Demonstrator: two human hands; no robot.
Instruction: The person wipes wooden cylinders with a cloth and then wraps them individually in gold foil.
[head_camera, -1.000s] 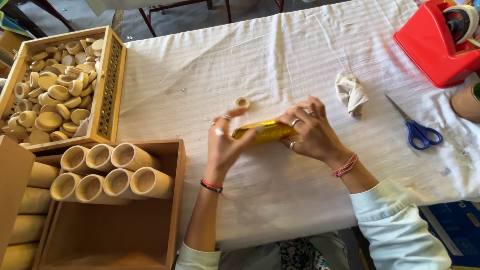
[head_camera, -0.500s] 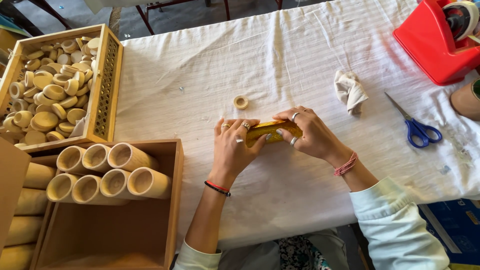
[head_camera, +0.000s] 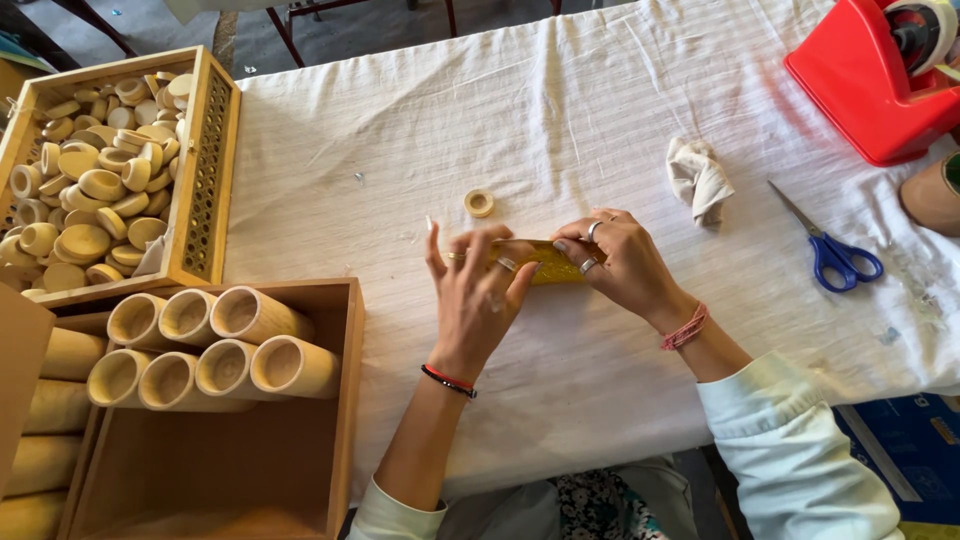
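Hands (head_camera: 545, 275) grip a yellow tube (head_camera: 545, 262); wooden box (head_camera: 345, 400) holds tubes (head_camera: 215, 345).

red tape dispenser (head_camera: 865, 85) | blue scissors (head_camera: 835, 250) | crumpled cloth (head_camera: 698, 175) | wooden crate of caps (head_camera: 205, 170) | box of tubes (head_camera: 345, 400)

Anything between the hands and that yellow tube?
Nothing visible. Both the left hand and the right hand already grip the yellow tube directly. The small ring lies apart on the white cloth, beyond them.
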